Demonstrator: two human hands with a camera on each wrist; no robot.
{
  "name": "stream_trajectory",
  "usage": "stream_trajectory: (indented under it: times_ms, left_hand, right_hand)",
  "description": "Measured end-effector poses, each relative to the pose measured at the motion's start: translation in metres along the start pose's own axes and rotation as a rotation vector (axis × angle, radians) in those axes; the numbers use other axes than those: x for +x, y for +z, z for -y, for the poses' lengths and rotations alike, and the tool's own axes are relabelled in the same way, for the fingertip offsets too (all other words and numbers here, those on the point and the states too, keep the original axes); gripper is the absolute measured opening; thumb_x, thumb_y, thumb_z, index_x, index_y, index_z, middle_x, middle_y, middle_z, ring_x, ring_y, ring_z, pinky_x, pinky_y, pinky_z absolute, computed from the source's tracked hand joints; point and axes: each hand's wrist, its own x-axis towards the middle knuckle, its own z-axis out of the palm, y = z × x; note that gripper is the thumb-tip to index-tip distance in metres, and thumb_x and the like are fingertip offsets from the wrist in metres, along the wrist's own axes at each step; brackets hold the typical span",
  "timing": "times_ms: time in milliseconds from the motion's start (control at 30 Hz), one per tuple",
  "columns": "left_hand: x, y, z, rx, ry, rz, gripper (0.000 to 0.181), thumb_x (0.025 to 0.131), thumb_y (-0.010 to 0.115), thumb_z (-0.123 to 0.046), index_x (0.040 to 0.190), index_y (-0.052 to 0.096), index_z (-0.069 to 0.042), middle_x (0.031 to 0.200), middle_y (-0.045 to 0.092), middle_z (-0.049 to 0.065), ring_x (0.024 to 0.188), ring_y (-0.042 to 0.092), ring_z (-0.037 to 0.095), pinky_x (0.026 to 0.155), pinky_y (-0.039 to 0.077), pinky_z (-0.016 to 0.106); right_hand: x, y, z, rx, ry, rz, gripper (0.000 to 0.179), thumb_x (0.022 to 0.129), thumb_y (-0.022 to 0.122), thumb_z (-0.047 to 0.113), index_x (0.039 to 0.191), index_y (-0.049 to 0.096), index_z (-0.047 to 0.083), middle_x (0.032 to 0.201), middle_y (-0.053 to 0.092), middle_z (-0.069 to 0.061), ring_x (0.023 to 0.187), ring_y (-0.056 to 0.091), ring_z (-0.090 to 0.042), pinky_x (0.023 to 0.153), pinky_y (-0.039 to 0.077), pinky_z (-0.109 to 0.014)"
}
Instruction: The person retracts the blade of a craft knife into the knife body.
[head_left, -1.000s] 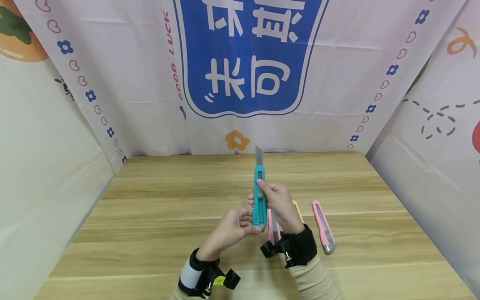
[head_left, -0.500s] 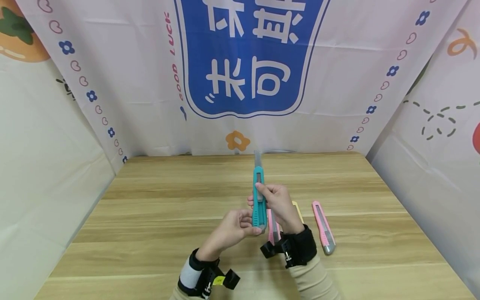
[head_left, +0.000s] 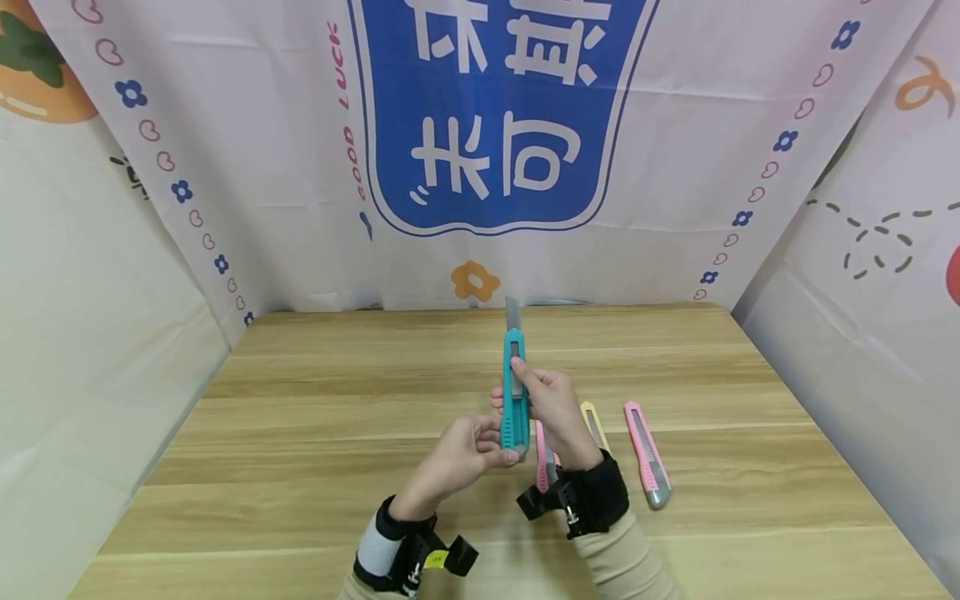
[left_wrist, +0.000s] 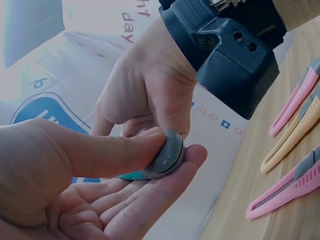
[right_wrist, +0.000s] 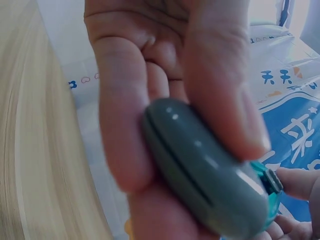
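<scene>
A teal utility knife (head_left: pixel 515 417) is held upright above the table, its metal blade (head_left: pixel 513 312) out past the far end. My right hand (head_left: pixel 558 408) grips the body, with the thumb on the slider. At the near end, my left hand (head_left: pixel 457 458) pinches the grey end cap (left_wrist: pixel 169 155) between thumb and fingers. In the right wrist view, the grey cap fills the foreground, and only part of the teal body (right_wrist: pixel 272 205) shows behind it. Some right-hand fingers are hidden behind the knife in the head view.
Right of the hands lie a pink utility knife (head_left: pixel 647 454), a yellow utility knife (head_left: pixel 592 421) and another pink utility knife (head_left: pixel 543 467), the last partly behind the right hand and wrist. A printed cloth (head_left: pixel 300 242) hangs behind the wooden table (head_left: pixel 315 400).
Both hands and the teal utility knife have shifted slightly left. More of the yellow utility knife shows beside the right wrist. Both holds look the same.
</scene>
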Motion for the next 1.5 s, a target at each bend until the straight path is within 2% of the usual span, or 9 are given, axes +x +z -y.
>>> stream_trajectory:
  times_ms: [200,500,800,1000,1233,1367,1500]
  left_hand:
    - [-0.0002,0.0009,-0.0003,-0.011,-0.002,0.015,0.037,0.084,0.065,-0.002,0.117,0.057,0.012,0.103,0.068,0.028,0.090,0.068,0.027,0.081,0.062,0.038]
    - [0.0004,0.0019,0.0003,-0.023,0.006,0.029,0.038,0.084,0.065,-0.002,0.118,0.056,0.013,0.102,0.068,0.029,0.089,0.068,0.027,0.081,0.062,0.038]
    - [0.0014,0.0018,0.0013,-0.016,0.012,0.031,0.036,0.084,0.065,-0.002,0.117,0.057,0.013,0.101,0.068,0.029,0.089,0.068,0.028,0.080,0.062,0.038]
    - [0.0023,0.0024,0.0009,-0.027,-0.005,0.004,0.038,0.084,0.066,-0.003,0.117,0.057,0.013,0.103,0.068,0.029,0.090,0.068,0.027,0.081,0.062,0.037]
    - [0.0036,0.0031,0.0009,-0.057,-0.023,-0.063,0.035,0.082,0.069,-0.003,0.111,0.059,0.013,0.100,0.069,0.029,0.088,0.069,0.027,0.081,0.061,0.037]
    - [0.0033,0.0035,0.0013,-0.070,-0.023,-0.075,0.034,0.081,0.068,-0.001,0.111,0.059,0.013,0.100,0.068,0.029,0.088,0.069,0.026,0.081,0.061,0.036]
    - [0.0025,0.0036,0.0018,-0.077,-0.010,-0.076,0.033,0.082,0.067,0.000,0.111,0.058,0.014,0.101,0.068,0.030,0.087,0.069,0.027,0.081,0.062,0.036]
  right_hand:
    - [-0.0003,-0.0029,-0.0014,-0.005,0.042,0.017,0.055,0.093,0.054,0.041,0.100,0.064,-0.012,0.066,0.072,0.000,0.070,0.071,-0.018,0.066,0.063,-0.024]
    - [-0.0041,-0.0049,0.0032,0.007,-0.018,0.063,0.048,0.094,0.055,0.030,0.104,0.062,-0.017,0.064,0.071,0.001,0.067,0.070,-0.017,0.065,0.063,-0.023]
    - [-0.0038,-0.0055,0.0045,-0.014,-0.020,0.085,0.042,0.096,0.053,0.024,0.105,0.061,-0.016,0.067,0.073,0.002,0.070,0.071,-0.016,0.067,0.063,-0.023]
    - [-0.0031,-0.0065,0.0034,-0.007,-0.011,0.070,0.045,0.095,0.053,0.030,0.106,0.061,-0.013,0.070,0.072,0.001,0.072,0.070,-0.017,0.068,0.063,-0.023]
    - [-0.0018,-0.0059,0.0023,0.021,-0.025,0.036,0.054,0.094,0.053,0.039,0.103,0.062,-0.013,0.071,0.072,0.002,0.075,0.070,-0.017,0.069,0.062,-0.023]
    - [-0.0012,-0.0049,0.0008,0.026,-0.006,0.031,0.056,0.091,0.055,0.043,0.100,0.064,-0.012,0.070,0.073,0.001,0.075,0.070,-0.017,0.069,0.062,-0.023]
    - [-0.0009,-0.0036,-0.0003,0.025,-0.009,0.033,0.053,0.091,0.057,0.040,0.100,0.064,-0.012,0.068,0.072,0.002,0.073,0.070,-0.016,0.067,0.062,-0.022]
